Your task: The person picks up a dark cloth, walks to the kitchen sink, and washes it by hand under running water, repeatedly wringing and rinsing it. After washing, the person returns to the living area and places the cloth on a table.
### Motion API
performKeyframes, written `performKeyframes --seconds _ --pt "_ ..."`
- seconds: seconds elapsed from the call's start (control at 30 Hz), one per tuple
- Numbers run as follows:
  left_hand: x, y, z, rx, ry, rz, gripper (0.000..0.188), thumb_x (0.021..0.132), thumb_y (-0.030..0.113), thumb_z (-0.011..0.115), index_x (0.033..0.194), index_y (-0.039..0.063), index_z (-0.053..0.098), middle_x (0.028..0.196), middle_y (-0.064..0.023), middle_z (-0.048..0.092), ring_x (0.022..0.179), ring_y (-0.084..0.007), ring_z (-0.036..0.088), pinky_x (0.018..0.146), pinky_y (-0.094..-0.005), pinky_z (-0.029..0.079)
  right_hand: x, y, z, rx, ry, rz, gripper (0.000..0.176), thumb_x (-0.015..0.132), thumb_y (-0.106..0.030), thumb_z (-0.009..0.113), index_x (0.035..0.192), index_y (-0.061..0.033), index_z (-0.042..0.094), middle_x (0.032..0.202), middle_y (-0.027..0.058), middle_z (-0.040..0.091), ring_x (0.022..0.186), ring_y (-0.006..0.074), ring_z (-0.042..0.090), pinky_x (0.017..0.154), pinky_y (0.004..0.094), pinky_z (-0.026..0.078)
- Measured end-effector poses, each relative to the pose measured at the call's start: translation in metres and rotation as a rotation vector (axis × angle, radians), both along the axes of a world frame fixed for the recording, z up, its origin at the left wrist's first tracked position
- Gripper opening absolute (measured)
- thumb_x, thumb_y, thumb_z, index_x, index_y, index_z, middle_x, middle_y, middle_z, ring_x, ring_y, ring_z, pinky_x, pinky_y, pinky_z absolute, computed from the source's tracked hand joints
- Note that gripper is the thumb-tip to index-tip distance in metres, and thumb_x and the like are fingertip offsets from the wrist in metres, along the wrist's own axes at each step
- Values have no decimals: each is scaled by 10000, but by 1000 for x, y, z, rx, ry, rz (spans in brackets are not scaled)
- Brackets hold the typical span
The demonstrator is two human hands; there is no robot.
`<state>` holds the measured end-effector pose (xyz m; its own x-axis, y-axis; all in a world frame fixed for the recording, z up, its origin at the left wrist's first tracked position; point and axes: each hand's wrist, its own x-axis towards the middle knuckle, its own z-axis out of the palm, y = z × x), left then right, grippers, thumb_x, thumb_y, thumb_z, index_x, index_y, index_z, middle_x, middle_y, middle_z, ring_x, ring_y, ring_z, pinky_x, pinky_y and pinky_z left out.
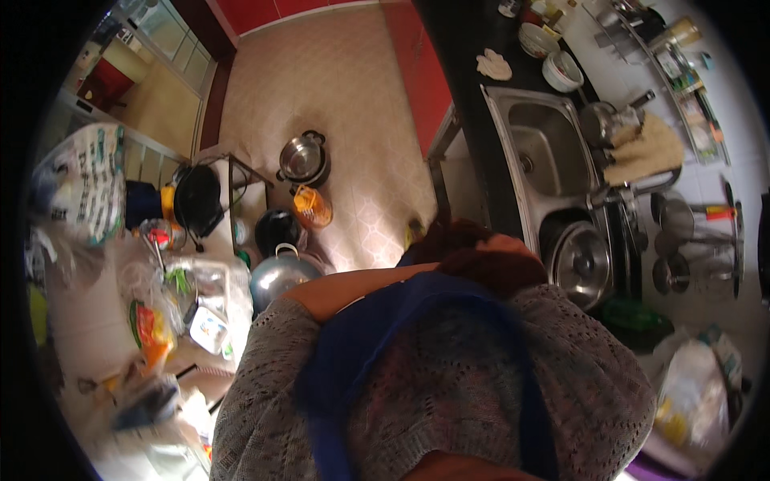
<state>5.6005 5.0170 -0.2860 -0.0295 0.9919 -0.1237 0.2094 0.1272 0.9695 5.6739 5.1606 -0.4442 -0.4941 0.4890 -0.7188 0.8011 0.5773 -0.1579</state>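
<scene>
Neither of my hands can be made out; a bare forearm (361, 285) reaches across below my chest towards the open cabinet (466, 180) under the counter. Dark reddish, blurred shapes cover its far end. Before me on the tiled floor stand steel pots (302, 157) with dark handles, stacked, and an orange plastic jug (313, 207) beside them. A black pot (280, 231) and a domed metal lid or wok (286, 276) with a loop handle are left of the jug.
Right of me, the dark counter holds a steel sink (550, 147), stacked steel basins (580, 264), bowls (562, 71) and a white cloth (494, 65). Utensils (674, 222) hang on the wall. At left are plastic bags (90, 180), a black pan (198, 198) and a plastic tub (209, 329).
</scene>
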Motion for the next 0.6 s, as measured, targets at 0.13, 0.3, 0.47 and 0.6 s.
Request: performKeyframes --seconds 0.13,0.3,0.47,0.6 --pt "-53 97 -24 -108 247 -78 341 881 308 531 1106 53 566 863 -97 607 731 -245 599 671 -361 503 -107 73 1 -25 88 255 238 753 -171 613 938 -37 680 941 195 666 903 343 649 728 433 514" --pt "-144 207 -9 -238 399 6 366 887 319 512 1128 45 548 885 -113 611 741 -263 605 678 -381 510 -253 139 37 24 334 653 260 752 -172 623 966 -37 684 954 207 663 913 355 646 740 429 518" --pt "-276 265 20 -228 14 154 392 892 330 493 1150 38 529 907 -129 615 752 -282 612 685 -400 516 -376 167 94 -154 668 653 203 720 -229 659 777 -34 663 814 162 667 777 331 642 662 428 497" --pt "-378 269 13 -212 -493 343 412 896 340 478 1168 32 515 925 -142 618 761 -297 617 690 -416 521 -449 201 147 -261 620 966 237 706 -237 664 811 -25 676 827 163 672 782 322 649 686 422 503"
